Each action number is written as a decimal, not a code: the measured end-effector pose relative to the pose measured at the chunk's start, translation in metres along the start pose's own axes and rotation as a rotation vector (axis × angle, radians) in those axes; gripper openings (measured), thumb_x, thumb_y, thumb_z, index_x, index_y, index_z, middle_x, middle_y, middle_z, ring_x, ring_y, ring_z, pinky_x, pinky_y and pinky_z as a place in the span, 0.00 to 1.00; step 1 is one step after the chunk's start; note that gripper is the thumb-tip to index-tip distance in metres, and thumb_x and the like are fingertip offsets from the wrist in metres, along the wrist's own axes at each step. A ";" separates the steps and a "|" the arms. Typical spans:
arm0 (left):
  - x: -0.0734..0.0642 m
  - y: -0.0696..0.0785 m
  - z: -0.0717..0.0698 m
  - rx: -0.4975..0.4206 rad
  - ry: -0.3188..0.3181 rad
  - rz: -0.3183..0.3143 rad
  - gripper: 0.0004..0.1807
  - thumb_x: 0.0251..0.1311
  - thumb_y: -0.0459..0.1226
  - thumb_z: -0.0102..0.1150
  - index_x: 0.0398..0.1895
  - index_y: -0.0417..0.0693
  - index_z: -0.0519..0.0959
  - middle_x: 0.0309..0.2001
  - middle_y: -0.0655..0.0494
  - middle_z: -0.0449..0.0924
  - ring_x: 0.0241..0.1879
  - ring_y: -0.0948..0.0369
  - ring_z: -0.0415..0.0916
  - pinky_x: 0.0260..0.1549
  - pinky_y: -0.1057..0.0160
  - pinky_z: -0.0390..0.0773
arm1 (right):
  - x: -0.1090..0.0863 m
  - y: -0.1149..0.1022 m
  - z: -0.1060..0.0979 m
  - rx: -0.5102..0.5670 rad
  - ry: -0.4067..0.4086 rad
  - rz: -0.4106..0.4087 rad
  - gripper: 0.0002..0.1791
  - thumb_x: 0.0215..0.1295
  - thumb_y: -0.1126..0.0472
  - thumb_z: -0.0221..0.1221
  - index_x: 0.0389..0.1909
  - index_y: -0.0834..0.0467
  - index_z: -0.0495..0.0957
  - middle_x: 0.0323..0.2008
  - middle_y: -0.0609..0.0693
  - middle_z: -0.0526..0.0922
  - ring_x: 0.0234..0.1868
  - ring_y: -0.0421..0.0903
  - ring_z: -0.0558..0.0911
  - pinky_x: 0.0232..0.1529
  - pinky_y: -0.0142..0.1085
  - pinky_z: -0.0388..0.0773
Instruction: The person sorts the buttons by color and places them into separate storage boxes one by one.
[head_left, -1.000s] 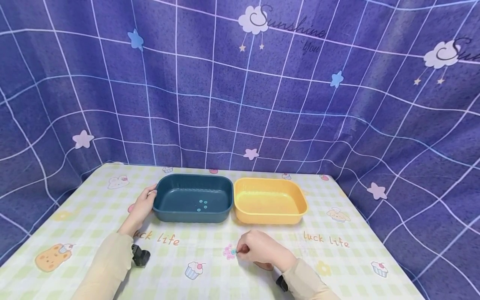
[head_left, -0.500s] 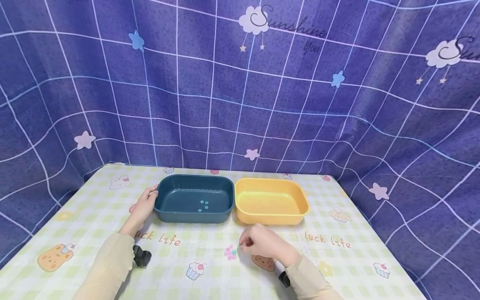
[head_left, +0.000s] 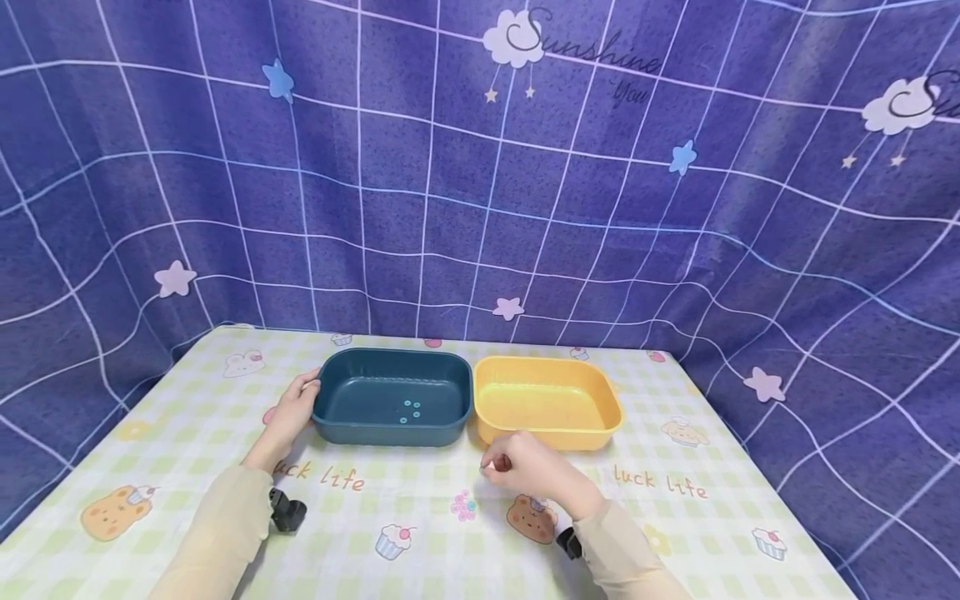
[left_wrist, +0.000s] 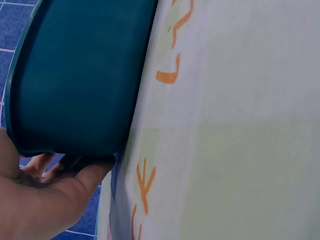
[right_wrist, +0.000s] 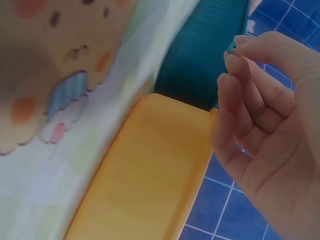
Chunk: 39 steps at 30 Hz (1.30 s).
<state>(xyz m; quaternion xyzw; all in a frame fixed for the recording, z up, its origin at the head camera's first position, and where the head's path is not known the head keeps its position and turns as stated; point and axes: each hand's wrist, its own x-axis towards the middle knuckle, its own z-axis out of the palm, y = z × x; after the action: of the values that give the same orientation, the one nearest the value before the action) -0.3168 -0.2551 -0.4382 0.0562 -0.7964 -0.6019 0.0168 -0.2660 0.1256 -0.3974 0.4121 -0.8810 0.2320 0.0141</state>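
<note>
Right hand (head_left: 531,468) half-curled, teal disc (right_wrist: 232,46) pinched at fingertips; dark teal bin (head_left: 367,434) gripped by left hand (head_left: 291,412). Disc's probably light, stiff, kinda slippery, best pinched by edges.

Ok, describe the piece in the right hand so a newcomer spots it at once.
Find the yellow bin. At its near side is the right hand, pinching a small teal piece. It alone is held; other teal pieces lie in the dark teal bin and among the pink pieces.

A star-dotted, gridded blue curtain (head_left: 465,225) hangs behind a checked tablecloth (head_left: 408,492).
</note>
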 end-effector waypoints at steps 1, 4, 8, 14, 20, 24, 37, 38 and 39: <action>0.000 0.000 0.000 0.001 0.000 -0.002 0.30 0.73 0.47 0.25 0.74 0.46 0.44 0.73 0.36 0.43 0.69 0.39 0.49 0.60 0.40 0.64 | 0.001 0.000 -0.001 0.006 0.009 0.002 0.04 0.56 0.65 0.60 0.28 0.56 0.83 0.21 0.41 0.74 0.23 0.32 0.69 0.24 0.21 0.67; -0.001 0.000 0.000 0.006 0.002 -0.006 0.30 0.73 0.47 0.24 0.74 0.46 0.44 0.73 0.36 0.43 0.69 0.39 0.49 0.60 0.40 0.64 | 0.007 0.001 -0.003 0.004 0.041 -0.016 0.05 0.55 0.66 0.59 0.27 0.56 0.83 0.21 0.41 0.74 0.23 0.33 0.70 0.25 0.21 0.68; -0.002 0.002 0.000 0.003 0.000 -0.008 0.30 0.74 0.47 0.24 0.74 0.47 0.44 0.73 0.36 0.43 0.69 0.39 0.50 0.60 0.40 0.65 | 0.016 0.003 -0.006 -0.004 0.085 -0.056 0.05 0.53 0.68 0.60 0.27 0.58 0.83 0.20 0.43 0.76 0.23 0.34 0.71 0.25 0.21 0.69; -0.001 0.003 0.001 -0.013 -0.003 -0.008 0.29 0.74 0.46 0.25 0.74 0.46 0.45 0.72 0.36 0.44 0.69 0.40 0.51 0.60 0.41 0.66 | 0.028 0.002 -0.011 0.020 0.097 -0.036 0.05 0.54 0.68 0.61 0.30 0.62 0.84 0.21 0.45 0.77 0.23 0.37 0.73 0.25 0.22 0.71; -0.002 0.003 0.000 -0.012 0.003 -0.003 0.29 0.74 0.46 0.26 0.74 0.46 0.46 0.72 0.36 0.45 0.68 0.40 0.52 0.60 0.41 0.65 | 0.038 0.002 -0.013 0.010 0.101 -0.015 0.05 0.54 0.67 0.61 0.31 0.62 0.84 0.21 0.44 0.77 0.23 0.36 0.71 0.26 0.23 0.70; -0.004 0.003 -0.001 -0.018 0.003 -0.003 0.29 0.74 0.45 0.26 0.74 0.46 0.46 0.72 0.36 0.45 0.68 0.40 0.52 0.60 0.42 0.66 | 0.043 0.002 -0.014 0.032 0.100 0.005 0.05 0.55 0.66 0.62 0.31 0.60 0.84 0.21 0.43 0.76 0.23 0.34 0.70 0.25 0.24 0.70; -0.004 0.004 0.000 -0.023 0.008 -0.008 0.28 0.74 0.44 0.26 0.74 0.46 0.46 0.73 0.37 0.45 0.69 0.41 0.51 0.61 0.42 0.65 | 0.058 0.001 -0.016 0.030 0.124 0.012 0.03 0.56 0.63 0.63 0.31 0.57 0.84 0.21 0.42 0.78 0.24 0.32 0.71 0.29 0.25 0.73; -0.005 0.004 0.000 -0.022 0.006 -0.006 0.28 0.74 0.44 0.26 0.74 0.46 0.46 0.72 0.37 0.45 0.69 0.41 0.50 0.61 0.42 0.64 | 0.059 0.001 -0.016 0.033 0.124 0.012 0.03 0.57 0.63 0.63 0.31 0.57 0.84 0.21 0.42 0.78 0.24 0.32 0.71 0.29 0.25 0.73; -0.005 0.004 0.000 -0.024 0.006 -0.003 0.28 0.74 0.44 0.26 0.74 0.46 0.46 0.72 0.37 0.45 0.69 0.41 0.50 0.61 0.42 0.64 | 0.060 0.000 -0.016 0.038 0.124 0.012 0.03 0.57 0.63 0.63 0.31 0.57 0.84 0.21 0.42 0.78 0.24 0.33 0.71 0.29 0.25 0.74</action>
<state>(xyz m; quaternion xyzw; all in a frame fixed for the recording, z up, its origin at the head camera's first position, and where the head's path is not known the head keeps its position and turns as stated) -0.3122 -0.2540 -0.4342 0.0589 -0.7890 -0.6112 0.0188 -0.3085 0.0890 -0.3699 0.3919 -0.8763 0.2740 0.0592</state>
